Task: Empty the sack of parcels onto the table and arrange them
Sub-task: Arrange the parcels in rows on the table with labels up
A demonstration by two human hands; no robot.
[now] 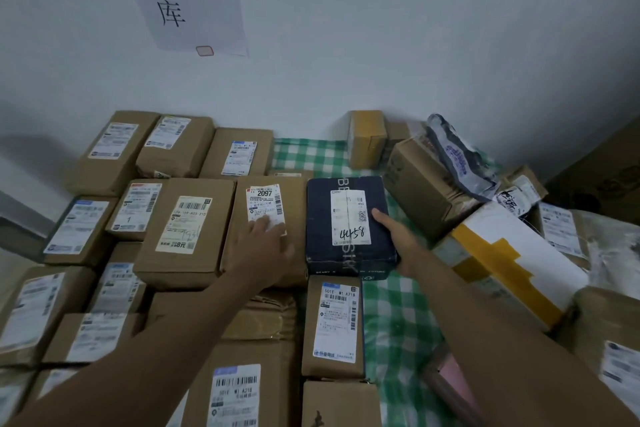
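My right hand [398, 243] held the dark blue box [349, 225] by its right edge, thumb laid across the top beside the label and fingers hidden under the side, so I could not tell how far they curled. My left hand [263, 246] lay flat and relaxed on the brown box marked 2097 [266, 229], fingers straight over the lower part of its label, gripping nothing.

As I judged it, the emptying was done; no sack showed anywhere, and the arranging was well along. To the left and near, brown cartons sat edge to edge in rows, labels up, with the blue box going in as the row's right end. Still unsorted was the heap at the right: a tilted brown carton [426, 187], a grey mailer bag [460, 156] draped over it, a white box with yellow tape [512, 263], and more beyond, partly cut off. A bare strip of green checked cloth [398, 319] ran between the rows and the heap.

I counted roughly sixteen arranged brown cartons, one blue box, one small yellowish box [367, 139] standing far back, and one grey bag.
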